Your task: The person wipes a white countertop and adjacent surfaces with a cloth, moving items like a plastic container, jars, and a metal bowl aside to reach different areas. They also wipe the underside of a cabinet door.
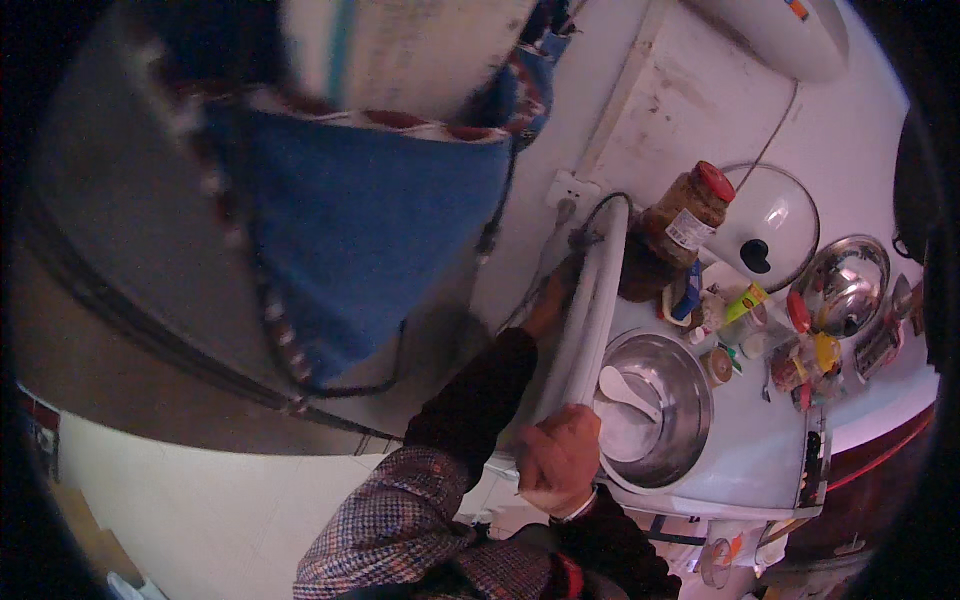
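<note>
A long white board or panel (pixel 589 322) stands tilted on edge at the left side of the counter. My right hand (pixel 559 461) is closed around its near end. My left hand (pixel 549 304) reaches along the left face of the board toward its far end; it is dim and blurred, and its fingers are hidden. Right of the board sits a stainless steel basin (pixel 686 420) holding white powder (pixel 622 435). A white spoon (pixel 630 394) lies in the basin, partly on the powder.
A large red-lidded jar (pixel 679 214), a glass pot lid (pixel 776 217), a steel lid (pixel 851 277), a yellow-green tube (pixel 744 304) and small jars crowd the counter (pixel 750 450). At left, a blue cloth (pixel 375 225) drapes a grey appliance (pixel 127 247). A wall socket (pixel 574 191) holds a plug.
</note>
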